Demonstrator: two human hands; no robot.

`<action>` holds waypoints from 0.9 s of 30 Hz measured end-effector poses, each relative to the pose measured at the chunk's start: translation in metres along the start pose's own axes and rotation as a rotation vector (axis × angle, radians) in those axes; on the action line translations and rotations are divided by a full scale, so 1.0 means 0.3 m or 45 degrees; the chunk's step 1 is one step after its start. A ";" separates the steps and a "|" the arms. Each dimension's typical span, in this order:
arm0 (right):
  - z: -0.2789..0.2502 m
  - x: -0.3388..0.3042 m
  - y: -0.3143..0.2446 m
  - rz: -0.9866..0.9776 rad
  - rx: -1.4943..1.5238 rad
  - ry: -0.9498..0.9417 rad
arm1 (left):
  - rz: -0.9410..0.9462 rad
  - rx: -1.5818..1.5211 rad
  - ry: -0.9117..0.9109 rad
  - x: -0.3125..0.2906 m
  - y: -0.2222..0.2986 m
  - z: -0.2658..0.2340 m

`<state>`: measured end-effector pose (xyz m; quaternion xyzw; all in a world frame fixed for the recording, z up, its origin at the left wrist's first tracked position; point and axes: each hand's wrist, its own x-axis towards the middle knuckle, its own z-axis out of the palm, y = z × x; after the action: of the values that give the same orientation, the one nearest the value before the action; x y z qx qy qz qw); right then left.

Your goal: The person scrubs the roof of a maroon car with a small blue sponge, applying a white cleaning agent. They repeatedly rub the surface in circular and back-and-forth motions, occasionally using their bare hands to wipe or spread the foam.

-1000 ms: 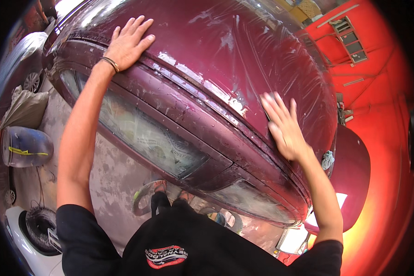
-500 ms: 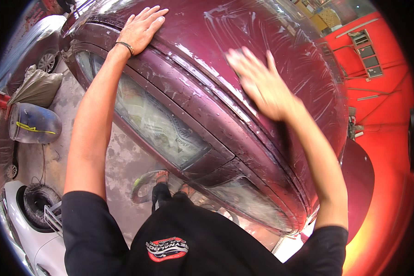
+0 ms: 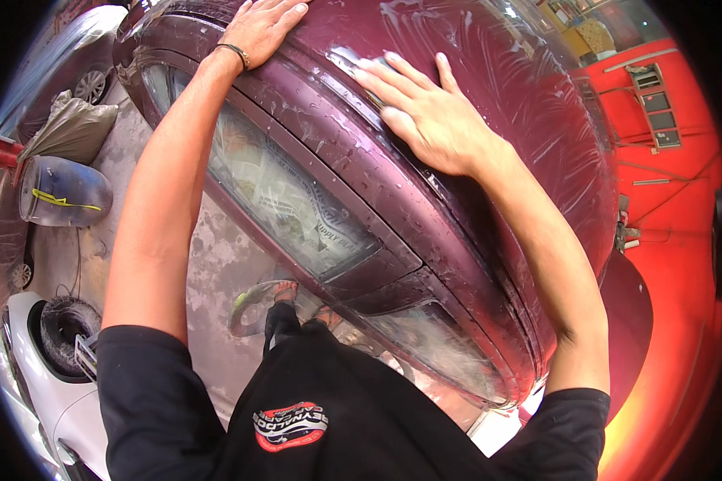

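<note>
Wet, dark purple car roof (image 3: 505,152) curves away in front of me, streaked with whitish smears and water drops. Flat on the roof near its side rail rests my right hand (image 3: 437,120), fingers stretched out and thumb spread. A small dark sheet (image 3: 375,99) shows between and beneath its lower fingers; most of it is hidden and its kind is unclear. Farther forward, my left hand (image 3: 266,28) lies open, palm down, on the roof edge above the side windows, holding nothing. Its fingertips run up to the picture's rim. Paper or plastic shows behind the side window (image 3: 297,200).
At the left stand a blue plastic drum (image 3: 64,192), a grey cloth bundle (image 3: 68,128) and another car under plastic film (image 3: 56,68). A tyre (image 3: 68,337) sits by a white car body part (image 3: 80,409). A red wall (image 3: 682,232) rises at the right.
My right hand has slid forward and left over the roof toward the side rail, with the dark patch moving under it. My left hand appears slightly higher in view, still flat.
</note>
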<state>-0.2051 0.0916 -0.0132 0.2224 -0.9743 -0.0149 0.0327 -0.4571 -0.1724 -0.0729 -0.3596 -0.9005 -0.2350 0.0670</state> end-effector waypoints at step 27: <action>-0.024 -1.269 -0.359 1.180 0.238 -0.001 | 0.151 0.145 0.173 0.048 -0.200 0.056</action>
<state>0.1841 0.1600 -0.0326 -0.2339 -0.9681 0.0890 0.0153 -0.5076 -0.1934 -0.1059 -0.3912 -0.8829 -0.2029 0.1623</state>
